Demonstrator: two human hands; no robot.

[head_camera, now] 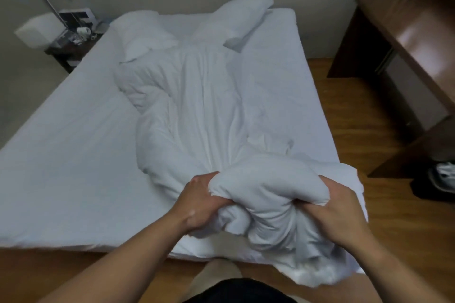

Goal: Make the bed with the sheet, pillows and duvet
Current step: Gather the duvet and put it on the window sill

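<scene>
A white duvet [197, 110] lies bunched in a long crumpled strip down the middle of the bed. Its near end is gathered into a thick wad at the foot of the bed. My left hand [199, 202] grips the left side of that wad and my right hand [337, 211] grips its right side. A white sheet [64, 155] covers the mattress smoothly. Two white pillows lie askew at the head: one at the left [145, 32], one at the right [241, 19], partly on the duvet.
A dark bedside table [71, 47] with small items stands at the far left of the bed. A brown wooden desk [403, 39] fills the right side. A shoe [443, 177] lies on the wooden floor [344, 96] beside it.
</scene>
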